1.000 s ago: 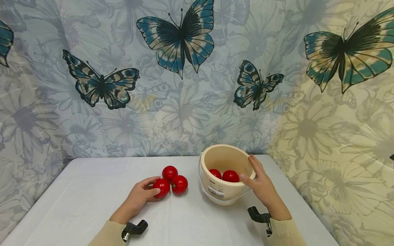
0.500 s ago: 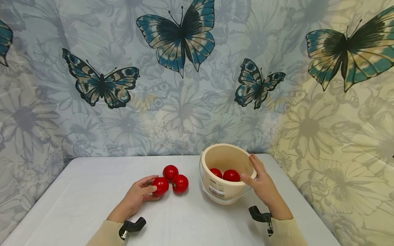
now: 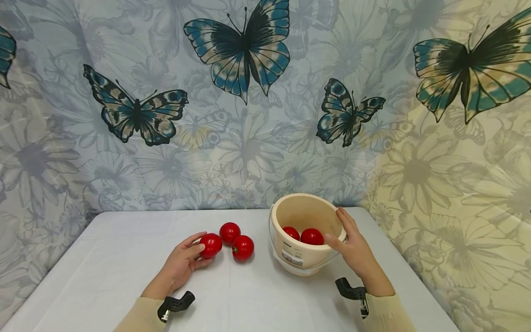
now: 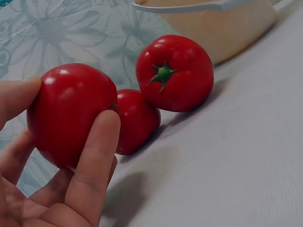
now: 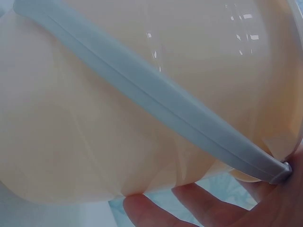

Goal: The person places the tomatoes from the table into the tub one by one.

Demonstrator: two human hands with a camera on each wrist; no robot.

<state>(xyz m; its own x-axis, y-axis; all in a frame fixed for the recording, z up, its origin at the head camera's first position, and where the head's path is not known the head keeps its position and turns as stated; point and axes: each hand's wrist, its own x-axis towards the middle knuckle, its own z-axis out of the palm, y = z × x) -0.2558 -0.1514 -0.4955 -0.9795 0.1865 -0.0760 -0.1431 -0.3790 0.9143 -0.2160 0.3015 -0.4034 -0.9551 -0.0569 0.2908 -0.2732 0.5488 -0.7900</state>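
Observation:
My left hand (image 3: 181,263) grips a red tomato (image 3: 211,245) between thumb and fingers; in the left wrist view it is raised, its shadow falling on the cloth. Just beyond it, two more tomatoes lie side by side, one at the back (image 3: 230,233) and one nearer the bucket, green calyx showing (image 4: 175,73). The cream bucket (image 3: 313,256) stands tilted toward me, with two tomatoes (image 3: 312,236) visible inside. My right hand (image 3: 356,256) holds its right rim, thumb at the near edge. In the right wrist view, fingertips (image 5: 142,208) press the bucket's outer wall.
The bucket's grey handle (image 5: 142,90) hangs down across its front. A white cloth (image 3: 124,258) covers the table. Behind and to the right hangs a butterfly-printed curtain (image 3: 249,138). Each wrist carries a black camera mount (image 3: 178,302).
The left hand has drawn its tomato left and up, away from the other two. The right hand and bucket have stayed in place.

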